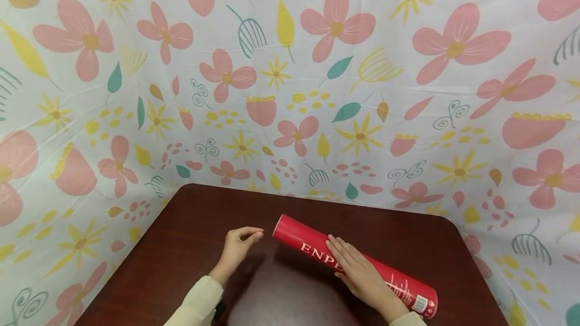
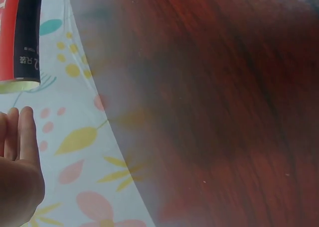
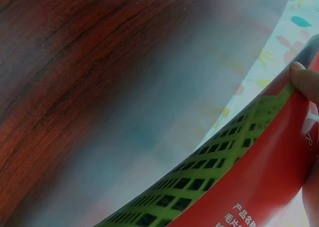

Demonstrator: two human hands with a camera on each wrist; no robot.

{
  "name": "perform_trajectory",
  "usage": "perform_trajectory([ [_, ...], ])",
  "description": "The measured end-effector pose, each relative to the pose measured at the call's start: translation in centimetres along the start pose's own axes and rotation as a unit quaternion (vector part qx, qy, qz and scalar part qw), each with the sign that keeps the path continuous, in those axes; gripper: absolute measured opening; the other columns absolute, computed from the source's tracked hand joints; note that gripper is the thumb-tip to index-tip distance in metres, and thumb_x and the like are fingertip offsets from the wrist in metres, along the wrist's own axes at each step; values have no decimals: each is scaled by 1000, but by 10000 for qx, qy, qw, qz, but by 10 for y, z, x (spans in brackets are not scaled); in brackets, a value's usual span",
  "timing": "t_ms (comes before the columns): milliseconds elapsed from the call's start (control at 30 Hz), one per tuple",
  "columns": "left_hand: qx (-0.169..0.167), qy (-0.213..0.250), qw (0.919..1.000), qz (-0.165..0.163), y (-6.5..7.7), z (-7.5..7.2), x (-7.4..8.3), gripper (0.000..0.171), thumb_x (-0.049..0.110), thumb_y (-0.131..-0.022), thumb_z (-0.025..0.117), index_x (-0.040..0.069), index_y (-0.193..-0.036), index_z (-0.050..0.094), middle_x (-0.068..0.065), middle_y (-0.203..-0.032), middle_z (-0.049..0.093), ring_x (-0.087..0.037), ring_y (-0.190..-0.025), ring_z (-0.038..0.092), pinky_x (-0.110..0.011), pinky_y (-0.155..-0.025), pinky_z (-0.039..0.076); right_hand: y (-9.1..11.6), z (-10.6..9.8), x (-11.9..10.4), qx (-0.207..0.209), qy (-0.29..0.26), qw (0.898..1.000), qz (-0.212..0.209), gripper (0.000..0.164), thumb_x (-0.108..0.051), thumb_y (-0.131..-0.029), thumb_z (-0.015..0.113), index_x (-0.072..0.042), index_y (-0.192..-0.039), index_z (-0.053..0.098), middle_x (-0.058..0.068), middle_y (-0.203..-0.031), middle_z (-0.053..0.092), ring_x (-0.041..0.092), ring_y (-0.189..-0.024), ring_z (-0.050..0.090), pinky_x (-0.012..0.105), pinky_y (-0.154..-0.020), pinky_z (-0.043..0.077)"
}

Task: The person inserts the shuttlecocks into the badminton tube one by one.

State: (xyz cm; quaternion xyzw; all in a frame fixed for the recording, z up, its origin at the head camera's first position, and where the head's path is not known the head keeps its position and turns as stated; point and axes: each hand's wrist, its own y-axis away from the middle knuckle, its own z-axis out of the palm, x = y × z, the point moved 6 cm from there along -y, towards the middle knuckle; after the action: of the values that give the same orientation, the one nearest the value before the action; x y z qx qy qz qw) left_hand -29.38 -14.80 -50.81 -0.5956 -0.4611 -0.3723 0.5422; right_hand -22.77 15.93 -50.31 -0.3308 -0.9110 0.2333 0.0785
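A long red shuttlecock tube (image 1: 312,248) with white lettering slants above the brown table, its left end raised. My right hand (image 1: 362,275) holds the tube from above, fingers laid over its far side. In the right wrist view the thumb (image 3: 305,80) presses on the tube's side (image 3: 264,172), next to a green net print. Just left of the tube's raised end is my left hand (image 1: 237,245), with thumb and forefinger bent toward each other and nothing visible between them. The left wrist view shows its fingers (image 2: 29,137) below the pale rim (image 2: 20,86) of the tube.
Beneath both hands lies a glossy dark brown table (image 1: 204,210) with rounded far corners. A white cloth (image 1: 290,79) printed with pink, yellow and green flowers hangs behind and along both sides. A shadow falls on the tabletop below the tube.
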Motion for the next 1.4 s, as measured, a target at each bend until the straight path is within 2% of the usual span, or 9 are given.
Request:
perform_trajectory([
  [100, 28, 128, 9998, -125, 3, -3, -3, 17, 5, -83, 73, -7, -96, 73, -21, -88, 71, -36, -82, 70, -29, -71, 56, 0, 1, 3, -7, 44, 10000, 51, 70, -27, -94, 64, 0, -149, 32, 17, -152, 34, 26, -142, 29, 26, -116, 6],
  [267, 178, 304, 9990, -278, 6, -10, -4, 17, 4, -85, 71, -9, -97, 72, -24, -90, 70, -40, -85, 69, -31, -74, 56, -2, -1, 8, 279, 231, 9993, 36, 67, -46, -101, 21, 2, -146, 37, 18, -148, 39, 26, -139, 34, 28, -116, 11],
  [600, 293, 290, 9957, -827, 12, -18, -10, 18, 6, -90, 66, -8, -101, 69, -25, -97, 69, -34, -90, 69, -33, -80, 55, -3, 1, 23, 178, 299, 9991, 241, 72, -50, -98, 18, 1, -147, 35, 18, -150, 37, 24, -143, 27, 30, -116, 14],
  [700, 262, 272, 9952, -902, 15, -18, -6, 16, 3, -92, 64, -8, -101, 69, -25, -96, 69, -38, -92, 68, -38, -82, 54, -3, 3, 27, 121, 291, 9992, 263, 71, -49, -98, 25, 1, -147, 35, 17, -150, 37, 25, -142, 28, 31, -116, 16],
  [800, 278, 266, 9952, -895, 17, -18, -2, 16, 1, -92, 63, -10, -102, 68, -28, -96, 68, -43, -93, 66, -43, -83, 53, -3, 6, 30, 49, 270, 9992, 284, 67, -37, -96, 55, 1, -147, 35, 17, -150, 36, 27, -140, 31, 30, -116, 14],
  [933, 318, 255, 9949, -923, 19, -18, -8, 19, 6, -91, 66, -11, -101, 68, -29, -96, 68, -41, -92, 66, -40, -82, 54, -2, 10, 34, -41, 303, 9988, 373, 88, -16, -74, 84, 2, -146, 36, 18, -149, 38, 30, -137, 36, 28, -116, 9],
  [1167, 304, 300, 9956, -837, 19, -17, -20, 22, 9, -90, 68, -10, -101, 68, -26, -94, 69, -37, -90, 68, -31, -77, 56, 2, 17, 42, -43, 343, 9981, 500, 87, -16, -72, 84, 1, -145, 39, 16, -148, 41, 34, -132, 43, 35, -113, 24],
  [1267, 293, 292, 9954, -861, 20, -17, -20, 22, 8, -90, 67, -11, -102, 68, -28, -97, 68, -32, -89, 69, -30, -77, 56, 2, 20, 44, -104, 305, 9982, 503, 87, -16, -73, 84, 2, -145, 39, 17, -148, 41, 34, -131, 44, 33, -114, 21],
  [1400, 243, 252, 9959, -831, 23, -16, -20, 24, 6, -91, 66, -14, -104, 66, -30, -100, 67, -28, -89, 70, -32, -78, 56, 3, 25, 46, -201, 247, 9982, 503, 85, -14, -73, 84, 2, -144, 39, 18, -147, 41, 37, -130, 45, 24, -115, 5],
])
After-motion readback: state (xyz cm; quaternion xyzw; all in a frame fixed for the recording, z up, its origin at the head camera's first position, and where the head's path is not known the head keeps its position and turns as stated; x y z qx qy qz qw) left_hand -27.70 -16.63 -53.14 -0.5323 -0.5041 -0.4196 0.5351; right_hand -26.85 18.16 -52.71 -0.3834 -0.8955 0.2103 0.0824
